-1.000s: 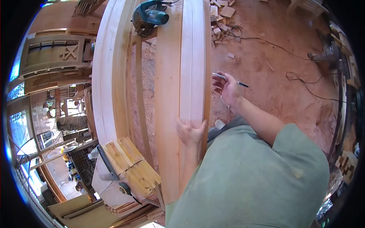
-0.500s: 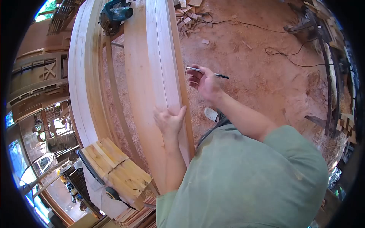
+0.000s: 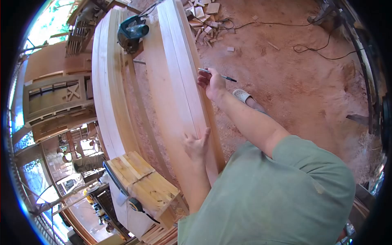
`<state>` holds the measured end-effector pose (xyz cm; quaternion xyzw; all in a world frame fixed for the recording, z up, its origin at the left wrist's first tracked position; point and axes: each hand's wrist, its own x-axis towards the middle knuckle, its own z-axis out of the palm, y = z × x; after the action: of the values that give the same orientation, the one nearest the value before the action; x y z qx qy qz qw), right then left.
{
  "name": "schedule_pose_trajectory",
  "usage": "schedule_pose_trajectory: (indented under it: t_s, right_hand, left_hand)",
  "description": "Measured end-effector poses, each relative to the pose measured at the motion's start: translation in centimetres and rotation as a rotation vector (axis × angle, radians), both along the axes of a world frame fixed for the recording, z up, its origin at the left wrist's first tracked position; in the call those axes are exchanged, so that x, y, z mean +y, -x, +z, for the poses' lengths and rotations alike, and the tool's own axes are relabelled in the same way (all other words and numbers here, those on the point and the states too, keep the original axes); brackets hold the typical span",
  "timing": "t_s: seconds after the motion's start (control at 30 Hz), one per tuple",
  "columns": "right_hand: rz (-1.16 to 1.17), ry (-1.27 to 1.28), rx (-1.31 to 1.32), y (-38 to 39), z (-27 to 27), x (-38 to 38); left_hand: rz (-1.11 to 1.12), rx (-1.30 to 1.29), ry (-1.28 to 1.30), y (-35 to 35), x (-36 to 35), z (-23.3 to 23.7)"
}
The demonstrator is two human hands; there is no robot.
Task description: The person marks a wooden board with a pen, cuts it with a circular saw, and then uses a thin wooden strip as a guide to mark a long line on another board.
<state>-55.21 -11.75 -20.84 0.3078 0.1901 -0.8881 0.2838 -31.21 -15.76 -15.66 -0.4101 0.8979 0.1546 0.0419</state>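
My right hand (image 3: 214,85) pinches a slim pen (image 3: 229,78) beside the outer edge of a long wooden plank (image 3: 174,53). One end of the pen points toward the wood and its dark end sticks out to the right. My left hand (image 3: 197,145) lies flat on the pale planks nearer my body, thumb spread away from the fingers. A thin dark line runs lengthwise along the pale wood. At the far end, a teal circular saw (image 3: 132,33) rests on the timber.
A second set of long boards (image 3: 104,81) runs parallel on the left. A wooden block (image 3: 153,190) stands near me with a tape measure (image 3: 136,204) at its side. Offcuts (image 3: 208,20) and a cable (image 3: 277,24) lie on the dusty floor. My foot wears a pale clog (image 3: 241,96).
The view has shifted, so the boards and saw appear farther right. My foot shows farther forward beside the planks. The right hand still holds the pen, now closer to the plank's edge.
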Motion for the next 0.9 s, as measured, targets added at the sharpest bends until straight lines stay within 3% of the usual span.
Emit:
schedule_pose_trajectory:
  t_s: [0.07, 0.37, 0.9]
  right_hand:
    - [0.02, -0.006, 0.011, 0.4, -0.1, -0.5]
    - [0.04, -0.106, 0.026, 1.7, -1.6, -2.1]
    - [0.145, -0.151, 0.093, -0.3, -0.3, -0.8]
  left_hand:
    - [-0.115, 0.149, 0.163, -0.8, 0.0, -1.2]
    - [0.022, 0.215, 0.071, -1.0, -0.6, -2.7]
    - [0.051, 0.109, 0.03, -0.5, -0.3, -1.8]
